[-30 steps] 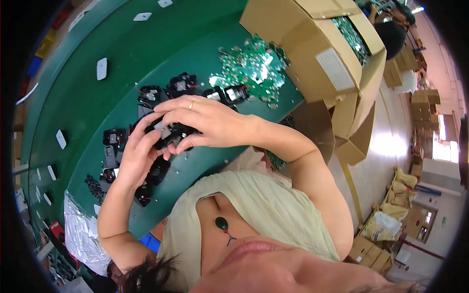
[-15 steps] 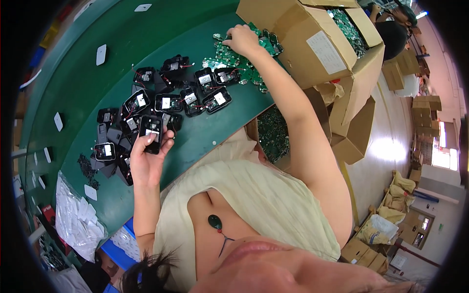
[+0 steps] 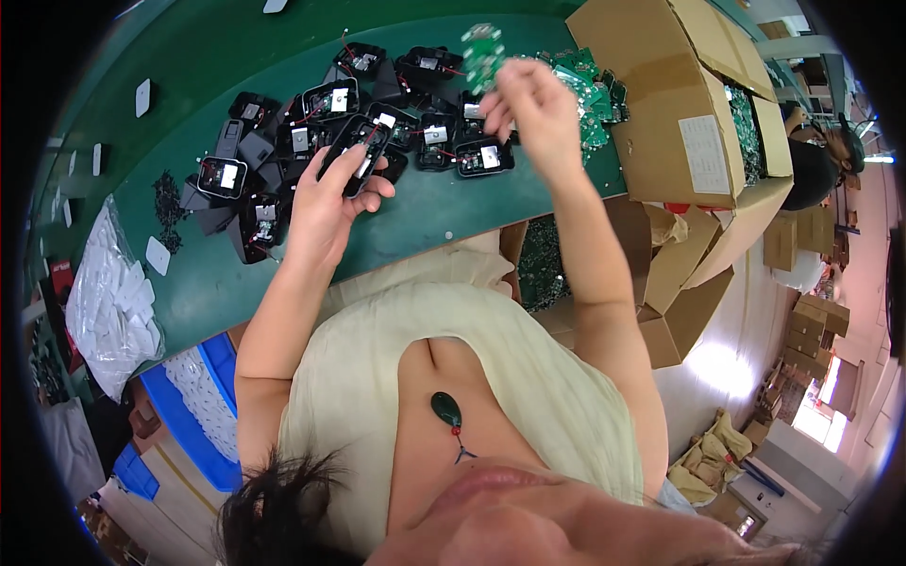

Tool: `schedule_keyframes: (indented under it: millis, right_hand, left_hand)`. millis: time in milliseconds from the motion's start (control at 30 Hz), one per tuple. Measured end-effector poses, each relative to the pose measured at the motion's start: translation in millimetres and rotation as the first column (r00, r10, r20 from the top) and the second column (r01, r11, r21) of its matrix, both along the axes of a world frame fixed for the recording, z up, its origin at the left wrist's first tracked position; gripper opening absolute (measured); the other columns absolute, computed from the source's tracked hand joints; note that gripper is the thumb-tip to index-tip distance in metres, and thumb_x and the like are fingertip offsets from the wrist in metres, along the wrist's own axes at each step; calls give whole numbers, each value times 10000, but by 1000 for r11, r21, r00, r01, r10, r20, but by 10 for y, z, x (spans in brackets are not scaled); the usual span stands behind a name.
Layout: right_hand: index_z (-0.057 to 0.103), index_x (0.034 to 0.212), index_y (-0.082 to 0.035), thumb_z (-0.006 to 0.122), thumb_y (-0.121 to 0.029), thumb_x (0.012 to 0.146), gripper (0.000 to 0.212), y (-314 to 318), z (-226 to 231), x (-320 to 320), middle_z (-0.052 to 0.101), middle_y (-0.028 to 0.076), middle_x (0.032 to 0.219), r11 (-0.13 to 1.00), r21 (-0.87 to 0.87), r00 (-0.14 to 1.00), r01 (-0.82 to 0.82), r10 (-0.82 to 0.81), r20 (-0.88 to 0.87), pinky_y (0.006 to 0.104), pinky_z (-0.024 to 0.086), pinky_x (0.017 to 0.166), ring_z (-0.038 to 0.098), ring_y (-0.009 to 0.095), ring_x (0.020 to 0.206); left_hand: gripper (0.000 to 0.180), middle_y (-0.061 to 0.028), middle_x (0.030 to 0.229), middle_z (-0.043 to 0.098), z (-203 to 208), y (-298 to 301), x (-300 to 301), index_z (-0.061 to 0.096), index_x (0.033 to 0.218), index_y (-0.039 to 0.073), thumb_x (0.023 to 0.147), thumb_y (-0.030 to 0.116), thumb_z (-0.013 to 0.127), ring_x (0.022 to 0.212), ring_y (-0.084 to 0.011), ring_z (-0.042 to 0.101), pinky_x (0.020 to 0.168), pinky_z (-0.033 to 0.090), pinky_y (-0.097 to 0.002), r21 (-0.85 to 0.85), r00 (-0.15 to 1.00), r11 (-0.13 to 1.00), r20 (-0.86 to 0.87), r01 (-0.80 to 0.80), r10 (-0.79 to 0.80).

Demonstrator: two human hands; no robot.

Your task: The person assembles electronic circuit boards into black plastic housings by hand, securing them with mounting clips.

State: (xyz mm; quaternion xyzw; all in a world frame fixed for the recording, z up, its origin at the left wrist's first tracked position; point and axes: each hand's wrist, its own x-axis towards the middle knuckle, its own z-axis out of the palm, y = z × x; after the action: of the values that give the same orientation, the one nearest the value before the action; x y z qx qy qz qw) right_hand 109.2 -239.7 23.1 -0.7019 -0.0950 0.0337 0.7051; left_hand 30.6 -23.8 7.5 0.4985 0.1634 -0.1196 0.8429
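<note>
The right hand's grip (image 3: 538, 115) is pinching 1 green circuit board (image 3: 483, 60), out beyond and rightward of the left hand's grip (image 3: 327, 200), which clasps 1 open black housing (image 3: 375, 142), long axis slanting away to the right.

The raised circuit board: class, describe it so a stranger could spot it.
A large cardboard box stands upper right, with piled circuit boards to its left. Left of that pile, the right hand pinches the green circuit board, held up while its neighbours lie heaped.
</note>
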Motion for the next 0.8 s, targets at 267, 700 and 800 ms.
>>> schedule_keyframes:
  millis: [267,700,800]
  right_hand:
    - [419,1018,-14,476,-111,898,165,351,157,-686,580,68,680,949,222,967,-225,245,-66,185,373,433,515,79,517]
    - [447,970,-6,498,-78,881,125,418,125,-655,560,51,653,948,147,949,-282,299,-104,178,362,426,489,60,509]
    - [429,944,-11,499,-57,873,110,415,107,-663,545,50,650,946,106,940,-308,319,-121,189,374,431,495,66,526]
  left_hand:
    - [207,-104,799,595,35,-87,-55,491,943,-8,850,168,545,597,-156,583,465,407,-231,7,999,1000,43,6,-6]
    - [188,-93,800,597,137,-82,-174,485,969,7,859,157,515,585,-144,569,468,394,-234,-5,996,999,77,44,-43]
    - [219,-98,831,599,134,-71,-193,474,1010,6,856,156,519,628,-151,580,483,408,-244,-4,994,996,69,84,-83]
